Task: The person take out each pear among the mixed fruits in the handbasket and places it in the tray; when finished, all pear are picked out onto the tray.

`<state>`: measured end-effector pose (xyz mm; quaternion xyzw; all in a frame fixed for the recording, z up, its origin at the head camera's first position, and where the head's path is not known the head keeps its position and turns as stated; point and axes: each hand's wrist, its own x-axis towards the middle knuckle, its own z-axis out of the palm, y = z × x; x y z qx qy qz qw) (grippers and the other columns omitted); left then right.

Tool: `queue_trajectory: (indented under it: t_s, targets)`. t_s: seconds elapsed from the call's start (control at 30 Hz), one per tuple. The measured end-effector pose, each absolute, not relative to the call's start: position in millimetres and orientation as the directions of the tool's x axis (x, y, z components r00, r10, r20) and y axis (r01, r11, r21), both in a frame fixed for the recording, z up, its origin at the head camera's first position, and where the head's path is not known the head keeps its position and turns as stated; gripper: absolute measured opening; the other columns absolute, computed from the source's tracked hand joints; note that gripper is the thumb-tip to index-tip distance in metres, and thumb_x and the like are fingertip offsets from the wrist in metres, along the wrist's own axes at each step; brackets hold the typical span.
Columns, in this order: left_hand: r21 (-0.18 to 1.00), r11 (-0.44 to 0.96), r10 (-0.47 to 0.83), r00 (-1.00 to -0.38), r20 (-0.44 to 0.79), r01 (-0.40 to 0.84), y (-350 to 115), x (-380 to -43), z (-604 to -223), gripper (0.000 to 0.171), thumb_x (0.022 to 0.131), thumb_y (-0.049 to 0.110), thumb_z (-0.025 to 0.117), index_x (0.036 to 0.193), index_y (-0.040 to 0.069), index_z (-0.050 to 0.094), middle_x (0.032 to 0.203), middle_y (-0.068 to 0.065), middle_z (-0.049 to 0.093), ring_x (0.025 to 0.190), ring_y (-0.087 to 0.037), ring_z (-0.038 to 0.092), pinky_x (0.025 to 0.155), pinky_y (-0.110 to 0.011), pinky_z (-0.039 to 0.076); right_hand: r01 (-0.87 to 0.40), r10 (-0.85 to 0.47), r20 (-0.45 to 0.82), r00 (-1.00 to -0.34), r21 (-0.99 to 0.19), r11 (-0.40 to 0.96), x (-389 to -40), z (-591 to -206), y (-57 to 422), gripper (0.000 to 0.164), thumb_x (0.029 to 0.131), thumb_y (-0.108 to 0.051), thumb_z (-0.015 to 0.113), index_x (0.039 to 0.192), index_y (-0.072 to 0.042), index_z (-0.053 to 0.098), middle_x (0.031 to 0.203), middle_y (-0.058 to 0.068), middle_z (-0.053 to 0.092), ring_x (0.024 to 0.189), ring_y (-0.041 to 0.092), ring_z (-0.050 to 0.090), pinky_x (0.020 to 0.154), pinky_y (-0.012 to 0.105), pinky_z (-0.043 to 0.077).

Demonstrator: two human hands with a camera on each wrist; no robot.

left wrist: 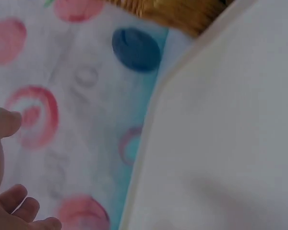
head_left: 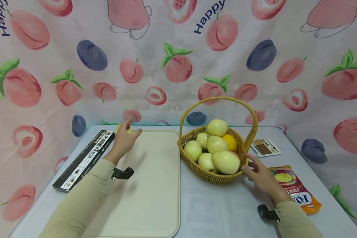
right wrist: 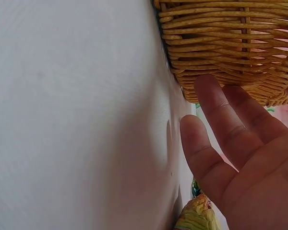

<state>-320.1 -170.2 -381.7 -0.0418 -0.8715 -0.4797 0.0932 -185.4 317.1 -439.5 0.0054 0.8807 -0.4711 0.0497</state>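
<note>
My left hand is over the far left corner of the beige tray, thumb held apart from the fingers. Just behind its fingers shows a round yellow-green thing, mostly hidden by the hand. In the left wrist view the fingertips are loosely bent, with nothing visible between them and the thumb. My right hand touches the right side of a wicker basket, its fingers stretched against the weave. The basket holds several pale green fruits and an orange.
A long black-and-white pasta box lies left of the tray. On the right are a small white-and-brown packet and a red-and-orange Fox's candy bag, partly behind the right hand. A fruit-printed cloth hangs behind the table.
</note>
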Motion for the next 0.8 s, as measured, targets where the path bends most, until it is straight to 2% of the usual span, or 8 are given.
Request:
queue_trajectory:
  t_s: [0.27, 0.57, 0.8]
  targets:
    - [0.778, 0.470, 0.200, -0.909, 0.366, 0.417, -130, -283, -358, 0.064, 0.094, 0.017, 0.070, 0.147, -0.005, 0.042, 0.147, -0.024, 0.043, 0.135, -0.040, 0.040, 0.107, -0.056, 0.037, 0.059, -0.030, -0.092, -0.995, -0.827, 0.559, -184, -437, 317, 0.075, 0.103, -0.048, 0.052, 0.161, -0.014, 0.019, 0.147, 0.037, 0.036, 0.124, 0.048, 0.051, 0.084, 0.041, 0.053]
    - [0.748, 0.401, 0.413, -0.833, 0.368, 0.529, -86, -238, -359, 0.059, 0.093, 0.016, 0.072, 0.144, 0.001, 0.047, 0.145, -0.017, 0.047, 0.133, -0.035, 0.045, 0.106, -0.052, 0.041, 0.063, -0.039, -0.100, -0.994, -0.836, 0.546, -182, -440, 316, 0.075, 0.103, -0.046, 0.053, 0.161, -0.012, 0.019, 0.148, 0.037, 0.035, 0.124, 0.049, 0.051, 0.086, 0.045, 0.054]
    - [0.739, 0.353, 0.503, -0.782, 0.367, 0.574, -60, -228, -358, 0.062, 0.090, 0.014, 0.076, 0.143, 0.000, 0.048, 0.142, -0.014, 0.049, 0.131, -0.033, 0.046, 0.105, -0.050, 0.042, 0.071, -0.034, -0.106, -0.994, -0.838, 0.541, -183, -440, 316, 0.075, 0.103, -0.048, 0.052, 0.161, -0.014, 0.018, 0.148, 0.036, 0.035, 0.125, 0.048, 0.050, 0.088, 0.048, 0.054]
